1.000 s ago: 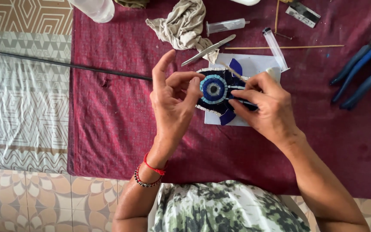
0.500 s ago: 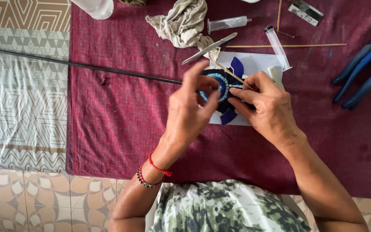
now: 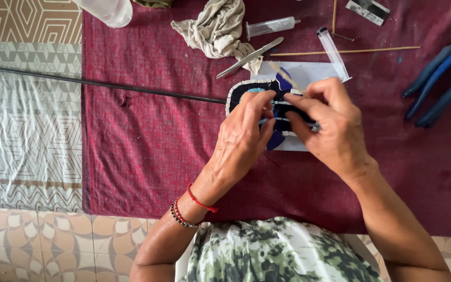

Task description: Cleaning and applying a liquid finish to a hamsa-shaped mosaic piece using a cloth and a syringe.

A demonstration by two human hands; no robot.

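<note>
A round mosaic piece in dark blue, light blue and white lies on a white sheet of paper on the maroon cloth. My left hand rests over its left half, fingertips pressing on the tiles. My right hand covers the right half and pinches a thin wooden stick that slants up and left over the piece. Most of the mosaic is hidden under both hands.
A long black rod runs left from the mosaic. A crumpled beige rag, metal tweezers, two clear syringes and a long skewer lie behind it. Blue-handled pliers sit at the right.
My left hand has come down over the mosaic's centre, hiding the blue eye pattern. My right hand shifted up with the stick. The camera view moved slightly closer.
</note>
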